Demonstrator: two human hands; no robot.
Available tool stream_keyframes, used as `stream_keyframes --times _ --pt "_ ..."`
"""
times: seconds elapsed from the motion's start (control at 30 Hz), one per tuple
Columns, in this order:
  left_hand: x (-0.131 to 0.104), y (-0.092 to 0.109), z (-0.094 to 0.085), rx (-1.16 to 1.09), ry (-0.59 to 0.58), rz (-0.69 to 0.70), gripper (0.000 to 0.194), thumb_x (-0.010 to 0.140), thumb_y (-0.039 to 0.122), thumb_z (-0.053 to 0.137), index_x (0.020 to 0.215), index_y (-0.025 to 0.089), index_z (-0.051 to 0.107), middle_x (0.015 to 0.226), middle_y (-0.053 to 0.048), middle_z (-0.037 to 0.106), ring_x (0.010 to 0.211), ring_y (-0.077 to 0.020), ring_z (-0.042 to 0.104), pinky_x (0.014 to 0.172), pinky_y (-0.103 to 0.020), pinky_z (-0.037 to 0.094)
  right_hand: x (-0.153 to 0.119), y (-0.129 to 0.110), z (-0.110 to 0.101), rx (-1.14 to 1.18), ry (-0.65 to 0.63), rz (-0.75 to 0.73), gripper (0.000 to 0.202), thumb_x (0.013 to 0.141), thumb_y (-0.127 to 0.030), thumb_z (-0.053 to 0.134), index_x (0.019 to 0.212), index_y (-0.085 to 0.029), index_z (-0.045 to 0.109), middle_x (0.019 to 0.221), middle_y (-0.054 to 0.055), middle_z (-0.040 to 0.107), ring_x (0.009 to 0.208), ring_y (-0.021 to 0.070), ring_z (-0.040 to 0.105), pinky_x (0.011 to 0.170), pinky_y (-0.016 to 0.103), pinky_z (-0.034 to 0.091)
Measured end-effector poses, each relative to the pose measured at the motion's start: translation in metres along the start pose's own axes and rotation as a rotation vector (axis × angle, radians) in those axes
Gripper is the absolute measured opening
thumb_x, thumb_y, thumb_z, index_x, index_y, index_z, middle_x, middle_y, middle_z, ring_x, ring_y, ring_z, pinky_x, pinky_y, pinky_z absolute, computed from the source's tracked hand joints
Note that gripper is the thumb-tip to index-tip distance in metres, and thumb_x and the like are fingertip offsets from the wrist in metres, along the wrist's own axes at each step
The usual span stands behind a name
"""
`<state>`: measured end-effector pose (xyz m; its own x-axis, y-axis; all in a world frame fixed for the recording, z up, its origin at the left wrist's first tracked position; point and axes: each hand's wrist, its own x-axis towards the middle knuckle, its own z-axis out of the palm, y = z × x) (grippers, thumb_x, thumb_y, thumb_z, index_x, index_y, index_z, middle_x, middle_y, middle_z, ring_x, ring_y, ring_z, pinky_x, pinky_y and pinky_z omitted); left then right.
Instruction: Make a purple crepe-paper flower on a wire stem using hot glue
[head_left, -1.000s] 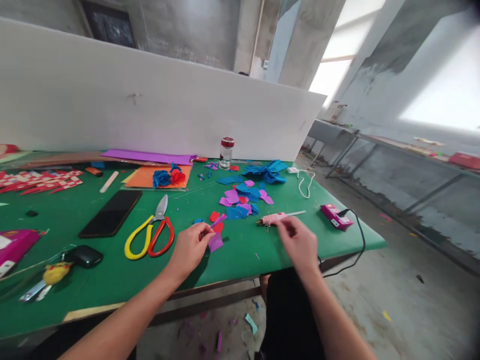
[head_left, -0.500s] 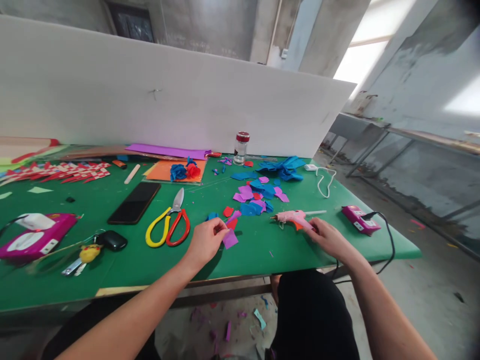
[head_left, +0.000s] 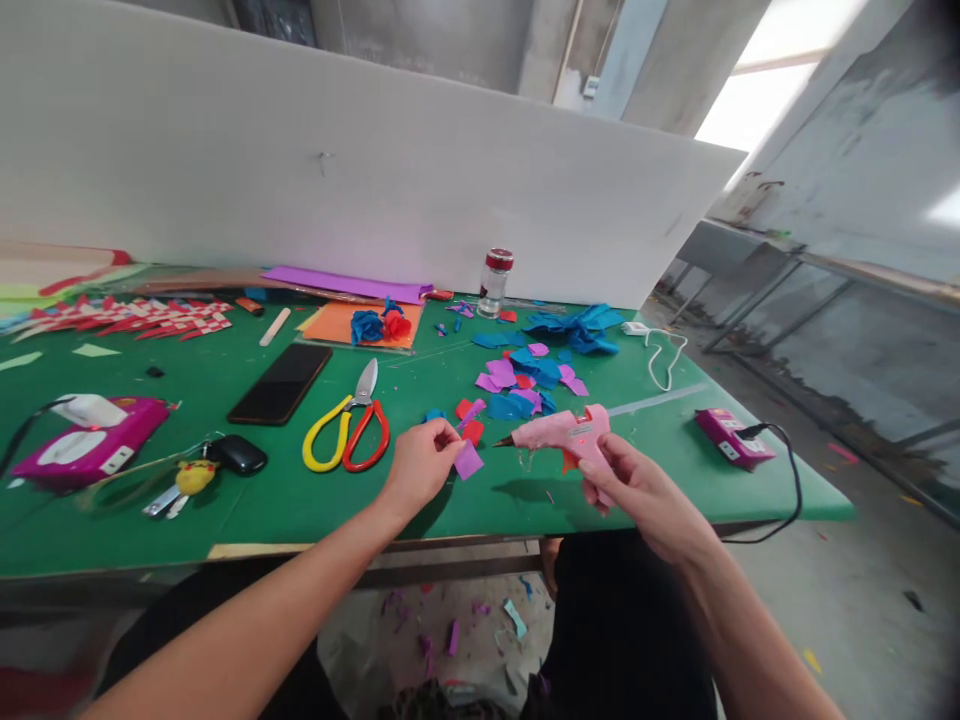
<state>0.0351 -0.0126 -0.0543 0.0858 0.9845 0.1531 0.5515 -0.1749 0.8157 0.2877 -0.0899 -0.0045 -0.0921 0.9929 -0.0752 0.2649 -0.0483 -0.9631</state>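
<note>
Pinched in the fingers of my left hand (head_left: 424,460) is a purple paper piece (head_left: 469,460), just above the green table. My right hand (head_left: 637,485) grips the handle of a pink glue gun (head_left: 559,430), raised off the table with its nozzle pointing left toward the paper. A clear glue stick (head_left: 652,400) sticks out of its back. Red paper pieces (head_left: 472,432) lie beside my left fingertips. Purple and blue paper pieces (head_left: 512,405) are scattered beyond the gun.
Scissors (head_left: 360,425), a black phone (head_left: 281,383) and a keychain (head_left: 196,477) lie to the left. Purple power strips stand at the left (head_left: 94,450) and right (head_left: 733,437). Farther back are a glass jar (head_left: 493,285), paper flowers (head_left: 381,325) and a white board (head_left: 375,170).
My right hand has lifted the glue gun off the table and brought it left, nearer my left hand. The view has shifted slightly. My left hand still pinches the purple paper.
</note>
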Motion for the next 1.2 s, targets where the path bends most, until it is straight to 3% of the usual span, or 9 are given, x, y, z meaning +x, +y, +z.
stream_keyframes --times 0.1,0.27,0.43,0.57,0.7,1.2 --pt "-0.001 0.000 0.000 0.005 -0.009 0.010 0.014 0.073 0.027 0.061 0.062 0.019 0.060 0.060 0.002 0.064 0.058 -0.0151 0.057 0.055 -0.026 0.037 0.004 0.001 0.008 0.005 -0.043 0.018 0.047 0.081 -0.053 0.062 0.112 -0.019 0.049 0.089 0.005 0.065 0.058 0.0131 0.055 0.051 0.026 0.042" --pt "-0.001 0.003 -0.002 0.036 -0.018 0.016 0.014 0.073 0.021 0.059 0.059 0.019 0.058 0.059 0.002 0.062 0.057 -0.0142 0.055 0.055 -0.025 0.035 0.008 0.007 0.012 -0.172 -0.110 0.002 0.038 0.085 -0.047 0.058 0.107 -0.016 0.052 0.063 -0.003 0.055 0.050 0.0118 0.048 0.049 0.024 0.038" --pt "-0.001 0.003 -0.002 0.057 -0.049 0.034 0.013 0.071 0.016 0.058 0.059 0.018 0.058 0.058 0.002 0.062 0.057 -0.0141 0.054 0.055 -0.025 0.033 0.009 0.007 0.018 -0.262 -0.156 -0.016 0.031 0.087 -0.042 0.054 0.105 -0.017 0.056 0.082 0.002 0.060 0.053 0.0108 0.048 0.048 0.023 0.039" --pt "-0.001 0.002 -0.002 0.077 -0.055 0.060 0.013 0.072 0.016 0.057 0.059 0.018 0.058 0.058 0.002 0.061 0.057 -0.0140 0.054 0.054 -0.025 0.033 0.012 0.002 0.023 -0.364 -0.168 -0.116 0.025 0.088 -0.038 0.052 0.099 -0.016 0.058 0.074 0.001 0.056 0.053 0.0119 0.047 0.049 0.023 0.039" --pt "-0.001 0.001 -0.002 0.072 -0.058 0.053 0.013 0.071 0.016 0.057 0.059 0.019 0.058 0.058 0.002 0.061 0.056 -0.0139 0.054 0.054 -0.025 0.032 0.015 -0.002 0.023 -0.437 -0.179 -0.193 0.023 0.089 -0.036 0.050 0.099 -0.016 0.058 0.078 0.003 0.058 0.057 0.0136 0.050 0.051 0.023 0.039" --pt "-0.001 0.003 -0.003 0.077 -0.072 0.044 0.013 0.071 0.015 0.056 0.059 0.019 0.059 0.058 0.002 0.062 0.057 -0.0140 0.054 0.054 -0.025 0.033 0.017 -0.001 0.024 -0.563 -0.185 -0.258 0.013 0.090 -0.030 0.051 0.091 -0.018 0.054 0.084 0.003 0.062 0.070 0.0178 0.055 0.062 0.027 0.040"
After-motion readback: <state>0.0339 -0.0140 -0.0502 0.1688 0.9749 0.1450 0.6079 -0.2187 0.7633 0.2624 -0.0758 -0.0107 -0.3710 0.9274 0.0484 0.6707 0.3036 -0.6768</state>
